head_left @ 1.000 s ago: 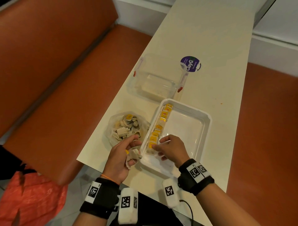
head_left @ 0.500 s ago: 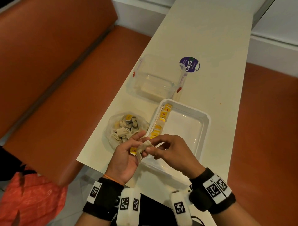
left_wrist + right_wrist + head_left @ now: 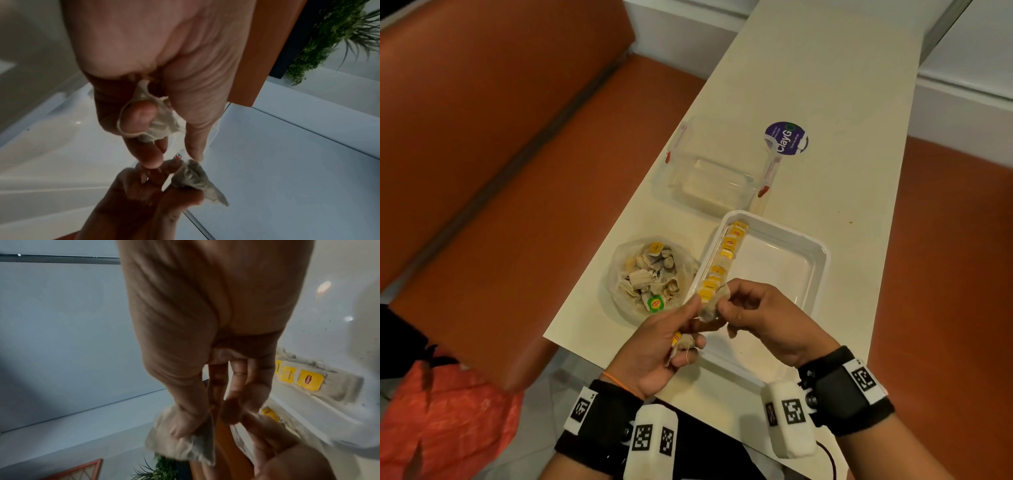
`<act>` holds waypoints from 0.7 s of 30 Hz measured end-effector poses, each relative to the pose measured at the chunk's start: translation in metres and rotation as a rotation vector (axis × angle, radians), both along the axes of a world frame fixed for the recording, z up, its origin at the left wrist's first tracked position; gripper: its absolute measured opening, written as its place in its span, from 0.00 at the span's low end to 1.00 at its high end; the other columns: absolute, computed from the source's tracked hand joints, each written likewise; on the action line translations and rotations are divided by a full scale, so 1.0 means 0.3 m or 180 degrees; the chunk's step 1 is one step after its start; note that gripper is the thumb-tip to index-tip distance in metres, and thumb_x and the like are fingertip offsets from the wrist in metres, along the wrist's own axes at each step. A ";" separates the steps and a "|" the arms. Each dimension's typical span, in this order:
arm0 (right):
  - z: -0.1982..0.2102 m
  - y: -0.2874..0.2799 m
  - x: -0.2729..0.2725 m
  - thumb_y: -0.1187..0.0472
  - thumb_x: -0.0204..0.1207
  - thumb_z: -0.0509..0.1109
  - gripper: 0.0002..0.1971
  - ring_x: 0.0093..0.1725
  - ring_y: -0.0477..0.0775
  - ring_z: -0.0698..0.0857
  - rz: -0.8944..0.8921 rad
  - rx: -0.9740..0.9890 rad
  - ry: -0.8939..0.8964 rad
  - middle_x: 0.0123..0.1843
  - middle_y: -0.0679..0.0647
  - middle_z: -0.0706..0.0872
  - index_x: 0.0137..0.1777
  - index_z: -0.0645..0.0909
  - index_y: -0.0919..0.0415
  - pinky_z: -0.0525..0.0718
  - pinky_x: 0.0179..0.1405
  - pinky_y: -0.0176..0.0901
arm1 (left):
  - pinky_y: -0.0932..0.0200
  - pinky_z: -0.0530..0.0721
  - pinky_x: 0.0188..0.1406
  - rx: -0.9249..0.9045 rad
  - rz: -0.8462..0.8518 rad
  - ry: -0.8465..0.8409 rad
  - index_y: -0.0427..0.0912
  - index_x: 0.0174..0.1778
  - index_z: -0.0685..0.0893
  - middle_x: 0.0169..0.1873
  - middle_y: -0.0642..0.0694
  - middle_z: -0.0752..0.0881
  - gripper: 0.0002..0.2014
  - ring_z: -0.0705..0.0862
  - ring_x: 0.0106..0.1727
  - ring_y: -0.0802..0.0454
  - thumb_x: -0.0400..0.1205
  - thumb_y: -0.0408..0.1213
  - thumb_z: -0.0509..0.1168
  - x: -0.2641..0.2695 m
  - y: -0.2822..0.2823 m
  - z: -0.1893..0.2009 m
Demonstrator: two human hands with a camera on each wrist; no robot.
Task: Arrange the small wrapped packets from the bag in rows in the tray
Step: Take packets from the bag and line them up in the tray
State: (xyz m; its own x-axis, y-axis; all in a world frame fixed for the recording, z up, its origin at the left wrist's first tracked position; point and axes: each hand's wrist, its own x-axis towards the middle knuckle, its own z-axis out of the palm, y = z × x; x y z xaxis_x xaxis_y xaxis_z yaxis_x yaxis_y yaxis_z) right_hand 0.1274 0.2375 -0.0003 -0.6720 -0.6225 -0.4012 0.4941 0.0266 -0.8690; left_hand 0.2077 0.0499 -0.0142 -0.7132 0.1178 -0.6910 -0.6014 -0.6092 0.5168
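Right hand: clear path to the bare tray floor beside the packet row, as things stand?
Probably yes. The right hand hovers at the tray's near end, nothing over the bare floor, but it pinches a packet shared with the left hand.

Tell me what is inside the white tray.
The white tray holds one row of tea packets with yellow tags along its left wall; the remaining floor shows bare. Both hands cover its near end.

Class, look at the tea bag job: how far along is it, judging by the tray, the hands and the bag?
Done: one row of tea bags lines the tray's left wall. In hand: the right hand and left hand pinch one tea bag between them. Left: a heap in the bag, and most of the tray unfilled.
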 end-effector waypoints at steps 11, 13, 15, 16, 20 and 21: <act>-0.038 0.025 -0.032 0.67 0.76 0.78 0.14 0.62 0.67 0.84 0.0329 -0.0029 0.0427 0.68 0.59 0.88 0.57 0.90 0.49 0.84 0.65 0.54 | 0.70 0.66 0.16 0.0609 -0.0271 0.0320 0.35 0.62 0.91 0.43 0.45 0.85 0.22 0.76 0.32 0.59 0.76 0.41 0.83 0.016 0.009 -0.017; -0.041 0.043 -0.035 0.69 0.74 0.80 0.23 0.61 0.68 0.85 0.0424 -0.0086 0.0253 0.69 0.65 0.86 0.68 0.86 0.53 0.85 0.66 0.52 | 0.69 0.64 0.16 0.0405 -0.0151 0.0247 0.31 0.69 0.87 0.38 0.47 0.84 0.23 0.77 0.30 0.60 0.79 0.36 0.79 0.015 0.014 -0.018; -0.038 0.055 -0.036 0.71 0.70 0.84 0.32 0.57 0.61 0.87 0.0546 -0.0040 0.0070 0.68 0.71 0.85 0.74 0.84 0.53 0.86 0.62 0.48 | 0.69 0.62 0.16 0.0102 -0.0049 0.0219 0.30 0.69 0.86 0.34 0.48 0.84 0.22 0.77 0.29 0.60 0.79 0.34 0.76 0.012 0.024 -0.021; -0.034 0.057 -0.034 0.73 0.68 0.85 0.35 0.54 0.57 0.89 0.0543 0.0042 0.0017 0.64 0.71 0.86 0.75 0.83 0.53 0.86 0.59 0.45 | 0.68 0.62 0.16 -0.0044 -0.0010 0.0225 0.31 0.67 0.86 0.33 0.48 0.84 0.21 0.77 0.28 0.59 0.78 0.35 0.75 0.010 0.030 -0.024; -0.013 0.031 -0.017 0.64 0.68 0.86 0.25 0.50 0.58 0.93 -0.0032 0.0438 0.0103 0.57 0.59 0.93 0.67 0.89 0.57 0.89 0.56 0.44 | 0.66 0.64 0.18 -0.0498 0.0198 0.0213 0.35 0.67 0.86 0.38 0.45 0.89 0.24 0.78 0.30 0.56 0.75 0.37 0.78 0.008 0.038 -0.046; -0.014 0.023 -0.011 0.62 0.71 0.85 0.20 0.51 0.60 0.93 -0.0165 0.0500 0.0149 0.56 0.59 0.94 0.64 0.90 0.59 0.90 0.55 0.44 | 0.66 0.65 0.18 -0.0595 0.0220 0.0192 0.36 0.67 0.86 0.38 0.45 0.89 0.25 0.78 0.31 0.56 0.74 0.38 0.79 0.008 0.039 -0.051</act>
State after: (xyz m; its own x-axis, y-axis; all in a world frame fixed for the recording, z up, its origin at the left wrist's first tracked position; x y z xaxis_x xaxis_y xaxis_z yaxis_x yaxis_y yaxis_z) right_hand 0.1241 0.2443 -0.0044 -0.7218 -0.5186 -0.4584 0.4574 0.1396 -0.8782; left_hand 0.2101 0.0615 -0.0295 -0.7560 -0.0591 -0.6519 -0.5259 -0.5381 0.6586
